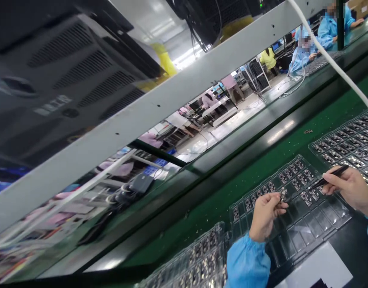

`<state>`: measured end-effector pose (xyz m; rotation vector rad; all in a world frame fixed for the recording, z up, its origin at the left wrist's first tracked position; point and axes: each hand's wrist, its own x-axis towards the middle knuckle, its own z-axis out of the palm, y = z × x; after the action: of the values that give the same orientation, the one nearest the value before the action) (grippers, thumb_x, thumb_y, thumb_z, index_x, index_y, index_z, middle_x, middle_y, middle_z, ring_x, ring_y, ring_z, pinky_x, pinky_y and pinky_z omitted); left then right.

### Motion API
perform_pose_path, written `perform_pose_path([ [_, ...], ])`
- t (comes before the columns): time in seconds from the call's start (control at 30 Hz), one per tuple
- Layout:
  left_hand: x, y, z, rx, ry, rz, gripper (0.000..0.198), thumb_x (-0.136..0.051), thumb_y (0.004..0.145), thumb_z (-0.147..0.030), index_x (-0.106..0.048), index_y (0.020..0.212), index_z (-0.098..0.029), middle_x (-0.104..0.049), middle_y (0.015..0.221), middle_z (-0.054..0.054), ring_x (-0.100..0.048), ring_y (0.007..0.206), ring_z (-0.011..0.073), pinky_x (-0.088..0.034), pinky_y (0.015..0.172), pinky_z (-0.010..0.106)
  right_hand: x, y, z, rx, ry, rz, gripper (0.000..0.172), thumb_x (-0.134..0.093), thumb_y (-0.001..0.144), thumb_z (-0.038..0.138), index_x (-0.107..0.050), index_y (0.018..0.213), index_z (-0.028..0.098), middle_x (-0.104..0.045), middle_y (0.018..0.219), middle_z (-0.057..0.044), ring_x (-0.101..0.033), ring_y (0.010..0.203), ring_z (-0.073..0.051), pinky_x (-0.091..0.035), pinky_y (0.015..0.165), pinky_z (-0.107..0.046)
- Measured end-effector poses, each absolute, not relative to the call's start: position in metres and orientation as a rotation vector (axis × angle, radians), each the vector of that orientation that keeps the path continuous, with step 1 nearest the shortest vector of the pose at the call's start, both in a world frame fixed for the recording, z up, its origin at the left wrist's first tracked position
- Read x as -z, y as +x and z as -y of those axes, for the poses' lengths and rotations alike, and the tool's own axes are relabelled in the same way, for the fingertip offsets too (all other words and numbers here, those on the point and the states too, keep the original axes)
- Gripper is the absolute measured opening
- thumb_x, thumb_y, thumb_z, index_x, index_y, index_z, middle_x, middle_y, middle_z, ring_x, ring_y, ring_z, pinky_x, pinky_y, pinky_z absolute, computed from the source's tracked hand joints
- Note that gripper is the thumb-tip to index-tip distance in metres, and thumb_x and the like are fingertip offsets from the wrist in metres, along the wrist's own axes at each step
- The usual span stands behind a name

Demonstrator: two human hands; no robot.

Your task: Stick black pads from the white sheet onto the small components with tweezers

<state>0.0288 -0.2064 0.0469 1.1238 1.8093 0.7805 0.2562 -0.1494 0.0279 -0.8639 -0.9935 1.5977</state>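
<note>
My left hand [265,214] is closed in a pinch on a small metal component [282,195], held just above a clear plastic tray [310,224]. My right hand [350,187] grips black tweezers [328,179] whose tip points left over the tray's filled pockets. The tray's far rows hold several small components [292,176]; its near pockets are bare. Both wrists wear blue sleeves.
A second filled tray [348,146] lies to the right, a third [196,260] at the lower left, all on a green mat [232,192]. A white cable [330,60] crosses overhead under a grey shelf beam [159,104]. People in blue coats work at the far bench [310,48]. White paper [318,268] lies nearby.
</note>
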Motion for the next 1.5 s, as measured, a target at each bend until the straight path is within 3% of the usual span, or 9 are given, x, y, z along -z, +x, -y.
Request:
perform_pose_path([
  [0.1,-0.048,0.038,0.239,-1.062,0.651,-1.514,0.023,-0.063,0.074,-0.028,-0.057,0.089,-0.011,-0.065,0.084,0.009,-0.065,0.073,0.0142,-0.053,0.065,0.023,-0.028,0.253,0.155,-1.604,-0.877,1.023,0.031,-0.075,0.066,0.044,-0.062,0.072,0.017,-0.066,0.055,-0.005,-0.063,0.049,-0.019,-0.052,0.045,-0.025],
  [0.23,-0.041,0.056,0.263,-1.243,0.326,-1.291,0.037,-0.077,0.06,-0.016,-0.06,0.092,-0.011,-0.064,0.075,0.003,-0.065,0.073,0.0144,-0.053,0.065,0.021,-0.025,0.239,0.169,-1.637,-0.858,1.098,0.029,-0.073,0.07,0.043,-0.062,0.075,0.017,-0.066,0.057,-0.005,-0.064,0.051,-0.019,-0.053,0.047,-0.026],
  [0.4,-0.022,0.069,0.267,-1.239,0.325,-1.302,0.032,-0.077,0.061,-0.022,-0.063,0.087,-0.009,-0.064,0.07,0.003,-0.065,0.068,0.015,-0.053,0.063,0.023,-0.023,0.218,0.185,-1.641,-0.932,1.169,0.036,-0.072,0.068,0.047,-0.062,0.074,0.013,-0.065,0.053,-0.005,-0.064,0.048,-0.019,-0.052,0.044,-0.025],
  [0.6,-0.015,0.071,0.267,-1.206,0.381,-1.332,0.041,-0.081,0.056,-0.026,-0.064,0.088,-0.008,-0.066,0.07,0.006,-0.065,0.063,0.015,-0.052,0.057,0.021,-0.025,0.205,0.189,-1.637,-1.008,1.273,0.041,-0.075,0.061,0.05,-0.061,0.069,0.012,-0.064,0.05,-0.005,-0.061,0.045,-0.016,-0.05,0.042,-0.023],
  [1.5,-0.013,0.072,0.268,-1.234,0.367,-1.313,0.036,-0.08,0.057,-0.03,-0.06,0.079,-0.009,-0.067,0.074,0.008,-0.066,0.068,0.0176,-0.053,0.057,0.022,-0.02,0.204,0.189,-1.542,-1.025,1.359,0.041,-0.071,0.066,0.052,-0.062,0.072,0.012,-0.064,0.052,-0.006,-0.062,0.046,-0.017,-0.052,0.043,-0.025],
])
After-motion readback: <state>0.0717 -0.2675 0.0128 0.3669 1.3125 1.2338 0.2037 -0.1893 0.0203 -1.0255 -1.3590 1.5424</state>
